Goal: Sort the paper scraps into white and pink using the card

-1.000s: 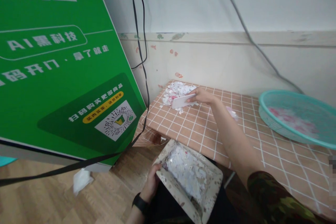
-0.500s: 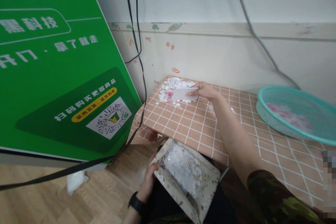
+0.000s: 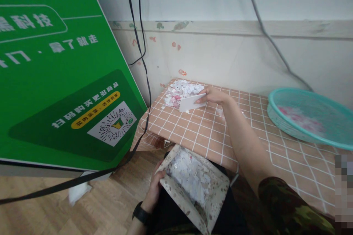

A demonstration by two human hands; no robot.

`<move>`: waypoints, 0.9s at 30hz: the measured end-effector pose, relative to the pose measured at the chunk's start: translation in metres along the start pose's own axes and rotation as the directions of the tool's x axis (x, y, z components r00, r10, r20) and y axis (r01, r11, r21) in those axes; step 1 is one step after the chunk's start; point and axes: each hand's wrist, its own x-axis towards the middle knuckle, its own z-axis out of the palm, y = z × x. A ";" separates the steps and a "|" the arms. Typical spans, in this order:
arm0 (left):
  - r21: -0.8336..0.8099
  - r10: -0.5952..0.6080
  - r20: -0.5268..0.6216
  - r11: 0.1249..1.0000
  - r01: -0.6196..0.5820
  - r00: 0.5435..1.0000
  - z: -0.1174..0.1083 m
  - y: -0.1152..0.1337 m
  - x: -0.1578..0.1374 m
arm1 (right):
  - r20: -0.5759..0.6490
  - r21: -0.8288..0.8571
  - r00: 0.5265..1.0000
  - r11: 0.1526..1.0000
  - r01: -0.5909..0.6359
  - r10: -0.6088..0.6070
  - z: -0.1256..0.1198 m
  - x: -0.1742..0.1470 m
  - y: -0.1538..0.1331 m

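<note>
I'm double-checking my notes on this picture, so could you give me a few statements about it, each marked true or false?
1. The right hand holds a white card. True.
2. The left hand is empty. False: it grips a speckled tray.
3. A heap of mostly white scraps lies on the checked cloth. True.
4. The turquoise basket stands left of that heap. False: it stands to the right.
5. A dark wristband is on the left wrist. True.

On the table (image 3: 190,128), scraps (image 3: 179,90) lie left of a basket (image 3: 335,119).
</note>
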 end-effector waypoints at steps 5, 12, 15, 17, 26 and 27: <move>0.019 -0.034 -0.022 0.999 0.035 0.999 0.000 0.004 -0.001 | -0.087 0.098 0.996 0.995 -0.006 0.015 -0.022 -0.014 0.008; -0.003 -0.029 -0.042 1.000 0.029 0.999 0.003 0.005 -0.001 | -0.201 0.033 0.974 0.994 -0.102 0.107 -0.042 -0.026 0.018; 0.003 -0.028 -0.023 1.000 0.028 0.999 0.001 0.002 0.000 | -0.170 0.053 0.980 0.994 -0.098 0.105 -0.042 -0.027 0.019; 0.005 -0.026 -0.021 1.000 0.026 0.999 0.001 0.002 0.000 | -0.228 0.050 0.969 0.995 -0.083 0.092 -0.042 -0.027 0.018; 0.040 -0.078 -0.044 0.996 0.079 0.996 0.007 0.012 -0.006 | -0.248 -0.006 0.966 0.997 -0.076 0.072 -0.042 -0.027 0.017; 0.035 -0.072 -0.042 0.997 0.074 0.997 0.008 0.013 -0.006 | -0.258 0.009 0.963 0.997 -0.073 0.073 -0.042 -0.026 0.018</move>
